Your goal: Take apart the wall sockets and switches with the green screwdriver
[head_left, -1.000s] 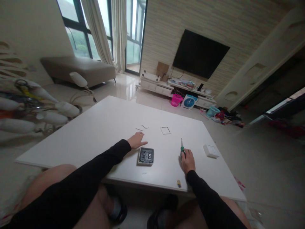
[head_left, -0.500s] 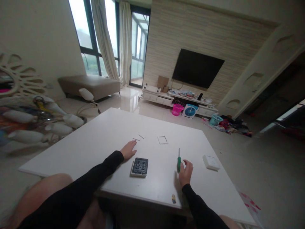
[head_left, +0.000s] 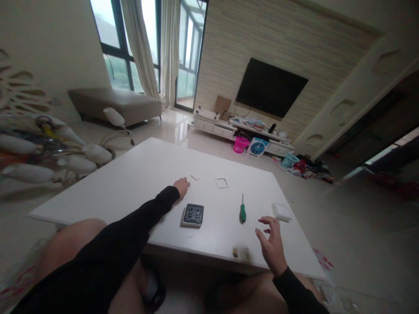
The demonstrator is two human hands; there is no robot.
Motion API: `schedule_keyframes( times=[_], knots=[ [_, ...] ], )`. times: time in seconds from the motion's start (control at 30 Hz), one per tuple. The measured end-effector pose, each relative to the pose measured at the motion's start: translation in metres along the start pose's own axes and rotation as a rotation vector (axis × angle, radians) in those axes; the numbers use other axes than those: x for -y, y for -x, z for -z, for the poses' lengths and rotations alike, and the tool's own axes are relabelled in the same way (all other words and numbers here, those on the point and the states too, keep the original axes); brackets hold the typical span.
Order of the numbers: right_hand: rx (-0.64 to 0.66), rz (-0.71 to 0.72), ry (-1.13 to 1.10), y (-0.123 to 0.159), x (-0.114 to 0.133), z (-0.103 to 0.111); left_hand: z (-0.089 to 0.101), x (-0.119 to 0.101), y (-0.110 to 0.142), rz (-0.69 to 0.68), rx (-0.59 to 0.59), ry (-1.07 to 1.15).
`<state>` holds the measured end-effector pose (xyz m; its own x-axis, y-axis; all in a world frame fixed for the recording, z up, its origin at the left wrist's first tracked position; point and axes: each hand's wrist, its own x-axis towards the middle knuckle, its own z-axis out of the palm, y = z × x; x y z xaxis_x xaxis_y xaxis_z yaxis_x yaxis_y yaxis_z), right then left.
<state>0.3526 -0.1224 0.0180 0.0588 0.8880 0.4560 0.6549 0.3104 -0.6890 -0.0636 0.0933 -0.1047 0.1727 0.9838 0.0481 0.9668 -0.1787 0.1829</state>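
My left hand [head_left: 182,187] rests at the table's middle left, fingers curled down and closed; whatever may be under the fingertips is hidden. Just beyond it lies a thin L-shaped strip [head_left: 195,178], and to the right a thin square frame [head_left: 222,187]. Nearer me sits a square switch panel [head_left: 193,214] with a dark, uncovered face. My right hand [head_left: 271,242] hovers with fingers apart, holding nothing. A green-handled screwdriver [head_left: 242,213] lies to its left, tip pointing away. Behind the hand is a white square switch piece [head_left: 282,212].
A small yellow-and-dark item [head_left: 235,252] lies near the front edge of the white table [head_left: 108,187]. Lamp arms with white shades [head_left: 76,165] stand left of the table. Beyond are a pink basket [head_left: 240,145], a blue-and-white fan [head_left: 258,147] and a low bench [head_left: 114,104].
My right hand has let go of the screwdriver and moved right, leaving it on the table. My left hand's fingers have closed down where a thin dark strip lay; that strip is now hidden.
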Motion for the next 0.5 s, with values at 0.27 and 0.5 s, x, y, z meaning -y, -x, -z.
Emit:
schedule_keyframes(
  times=[0.27,0.5],
  knots=[
    [-0.018,0.001,0.048,0.027,0.007,0.012,0.011,0.007,0.023,0.009,-0.026,0.140],
    [0.121,-0.060,0.009,0.047,0.022,-0.005,0.022,-0.002,0.032,-0.108,-0.004,0.402]
  ],
)
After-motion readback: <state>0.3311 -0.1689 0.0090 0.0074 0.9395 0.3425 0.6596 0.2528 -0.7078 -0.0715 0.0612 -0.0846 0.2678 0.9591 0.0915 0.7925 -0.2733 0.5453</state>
